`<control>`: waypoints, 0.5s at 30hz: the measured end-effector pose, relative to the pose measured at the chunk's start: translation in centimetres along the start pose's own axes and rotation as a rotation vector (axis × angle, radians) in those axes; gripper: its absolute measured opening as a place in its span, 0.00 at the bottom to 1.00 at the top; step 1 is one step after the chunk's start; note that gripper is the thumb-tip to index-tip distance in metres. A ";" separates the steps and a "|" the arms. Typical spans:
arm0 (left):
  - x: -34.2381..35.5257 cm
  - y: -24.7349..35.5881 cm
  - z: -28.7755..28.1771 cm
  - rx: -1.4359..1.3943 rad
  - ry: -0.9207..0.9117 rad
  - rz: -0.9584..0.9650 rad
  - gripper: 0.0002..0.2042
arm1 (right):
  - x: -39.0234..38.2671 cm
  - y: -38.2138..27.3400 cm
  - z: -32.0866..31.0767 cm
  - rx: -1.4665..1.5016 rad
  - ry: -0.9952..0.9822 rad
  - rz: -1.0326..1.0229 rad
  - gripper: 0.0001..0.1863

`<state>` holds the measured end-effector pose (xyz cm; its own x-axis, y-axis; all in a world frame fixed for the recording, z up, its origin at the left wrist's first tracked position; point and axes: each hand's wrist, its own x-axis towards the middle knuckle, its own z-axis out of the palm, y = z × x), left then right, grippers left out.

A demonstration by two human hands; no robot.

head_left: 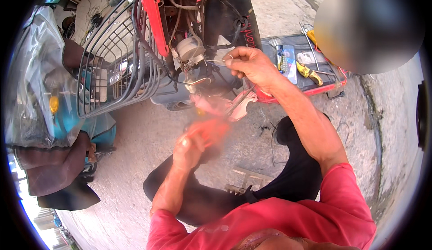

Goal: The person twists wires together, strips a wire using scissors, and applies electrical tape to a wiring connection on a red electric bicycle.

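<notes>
Fingers [230, 63] of the right hand [254, 65] are pinched narrow on a thin pale wire [217, 60], which lies beside a round housing [189, 49] among the exposed wiring of the red vehicle front. Left hand [188, 150], lower and apart from the wire, appears closed around a red-orange item [209, 131]; blur prevents identification. Farther out, a wire basket [90, 80] stands to the left; yellow-handled pliers [309, 73] and a phone [286, 62] lie on a dark, red-edged surface [310, 91] to the right. Assessment: step in hand is probably isolating one lead. Next move likely calls for steadying it and bringing up the left-hand item, if a tool.
</notes>
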<state>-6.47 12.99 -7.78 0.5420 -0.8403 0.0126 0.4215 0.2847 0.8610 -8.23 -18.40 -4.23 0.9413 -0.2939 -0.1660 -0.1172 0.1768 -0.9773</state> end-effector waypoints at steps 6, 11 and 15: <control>0.2 0.5 -1.0 0.067 0.033 0.110 0.29 | -0.3 -0.5 -0.3 0.089 -0.005 0.024 0.09; 0.9 1.2 -0.2 0.499 0.040 0.240 0.30 | -0.2 -0.4 -0.2 0.076 -0.020 0.034 0.09; 1.3 1.5 0.7 0.629 0.008 0.318 0.31 | -0.1 -0.4 -0.1 0.073 -0.019 0.027 0.09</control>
<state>-5.61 11.98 -6.10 0.5758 -0.7563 0.3106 -0.2570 0.1932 0.9469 -8.32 -18.55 -3.85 0.9439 -0.2706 -0.1892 -0.1202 0.2522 -0.9602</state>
